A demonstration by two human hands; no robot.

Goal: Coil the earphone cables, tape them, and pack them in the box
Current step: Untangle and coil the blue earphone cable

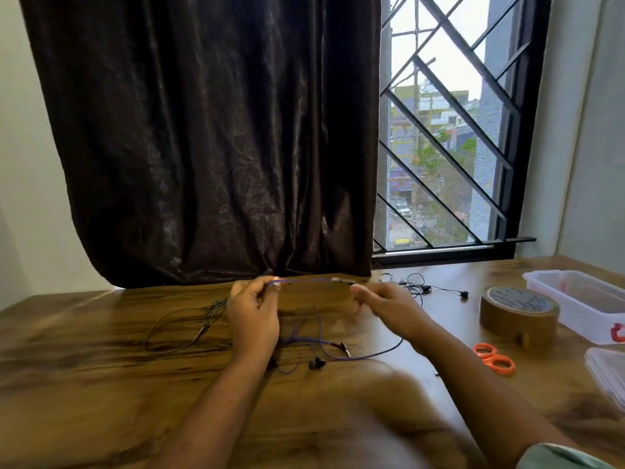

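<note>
A left hand (253, 319) and right hand (389, 308), fingers curled, pinch a purple earphone cable (304, 281) taut between them above a wooden table (101, 384). Its slack, plug and earbuds lie beneath. A brown tape roll (519, 316), orange scissors (493, 358) and clear plastic box (581, 299) sit to the right.

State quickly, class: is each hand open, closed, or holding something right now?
Left hand: pinches the purple earphone cable.
Right hand: pinches the same cable, further along.
</note>
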